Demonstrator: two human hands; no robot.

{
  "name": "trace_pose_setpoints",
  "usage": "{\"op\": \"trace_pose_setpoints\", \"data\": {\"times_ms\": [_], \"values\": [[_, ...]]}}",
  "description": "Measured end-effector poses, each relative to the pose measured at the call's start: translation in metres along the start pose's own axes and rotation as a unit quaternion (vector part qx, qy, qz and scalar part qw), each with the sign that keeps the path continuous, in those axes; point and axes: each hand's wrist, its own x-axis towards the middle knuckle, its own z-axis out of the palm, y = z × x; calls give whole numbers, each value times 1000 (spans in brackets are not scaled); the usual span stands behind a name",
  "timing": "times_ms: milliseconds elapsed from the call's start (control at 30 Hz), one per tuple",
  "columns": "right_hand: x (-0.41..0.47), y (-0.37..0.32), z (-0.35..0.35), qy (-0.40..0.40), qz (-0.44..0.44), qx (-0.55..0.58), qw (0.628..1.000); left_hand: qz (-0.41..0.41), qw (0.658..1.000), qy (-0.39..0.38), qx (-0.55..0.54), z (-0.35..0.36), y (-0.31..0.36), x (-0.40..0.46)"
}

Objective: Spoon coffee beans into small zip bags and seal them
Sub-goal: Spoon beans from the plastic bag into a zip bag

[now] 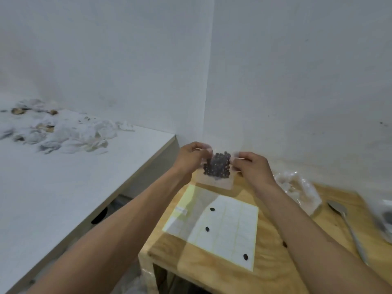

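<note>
- Zip bag (216, 172), small and clear, is held up above the far edge of the wooden table (212, 270), close to the corner of the white walls (297, 71); its upper part is filled with a dark clump of coffee beans (217, 166), and its lower part hangs flat and see-through.
- White counter (63, 187) is seen at the left, set apart from the wooden table by a gap; a heap of crumpled white bags or wrappers (63, 130) with some brown bits is spread over its far end.
- The wooden table is partly covered by a white sheet of labels (229, 230) ruled into rectangles, which lies below the raised bag.
- A crumpled clear plastic pack (299, 187) is seen on the table to the right of the bag, just behind the right forearm.
- The left hand (191, 158) is closed on the bag's left top corner, which is pinched between thumb and curled fingers.
- The right hand (252, 166) is closed on the bag's right top corner in the same pinching manner.
- A metal spoon (347, 225) is laid on the table at the right, bowl toward the wall, well apart from both hands.
- Three loose beans (212, 209) are scattered on the label sheet.
</note>
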Motion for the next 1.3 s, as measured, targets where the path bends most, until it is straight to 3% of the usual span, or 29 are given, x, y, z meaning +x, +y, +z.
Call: {"op": "trace_pose_setpoints", "data": {"times_ms": [133, 300, 500, 833, 1067, 1300], "values": [[-20, 1, 20, -29, -19, -127, 991, 37, 998, 51, -7, -27, 9, -14], [-57, 8, 56, -222, -23, -309, 924, 29, 993, 107, -25, -58, 7, -25], [-70, 9, 88, -216, 17, -394, 893, 17, 991, 124, -50, -72, -7, -29], [-72, -1, 78, -227, -33, -303, 925, 16, 990, 137, -19, -84, -13, -33], [-54, -54, 46, -102, -108, -127, 981, 32, 995, 73, -65, -58, -15, -41], [-40, -56, 23, -48, -147, -150, 977, 27, 998, 20, -53, -24, -4, -48]]}}
